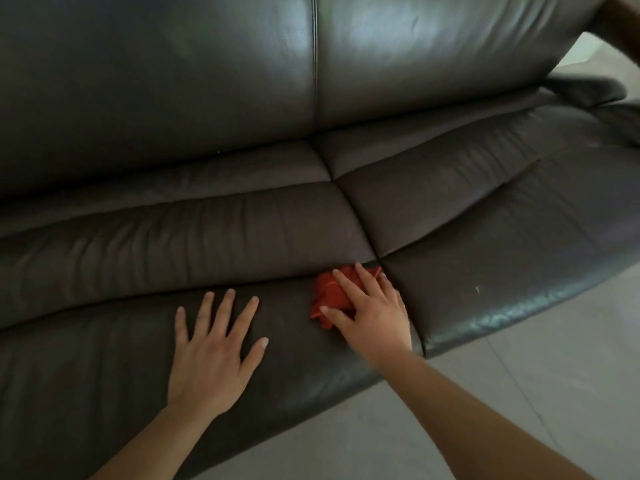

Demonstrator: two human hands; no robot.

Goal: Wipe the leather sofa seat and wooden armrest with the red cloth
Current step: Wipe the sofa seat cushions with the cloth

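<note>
A dark brown leather sofa seat fills most of the view, split by a seam into a left and a right cushion. The red cloth lies crumpled on the front of the left cushion, close to the seam. My right hand presses down on the cloth, fingers spread over it. My left hand rests flat on the leather to the left of the cloth, fingers apart and holding nothing. A dark wooden armrest shows at the top right corner, far from both hands.
The sofa backrest rises behind the seat. A light tiled floor lies in front of and to the right of the sofa. A small pale speck sits on the right cushion.
</note>
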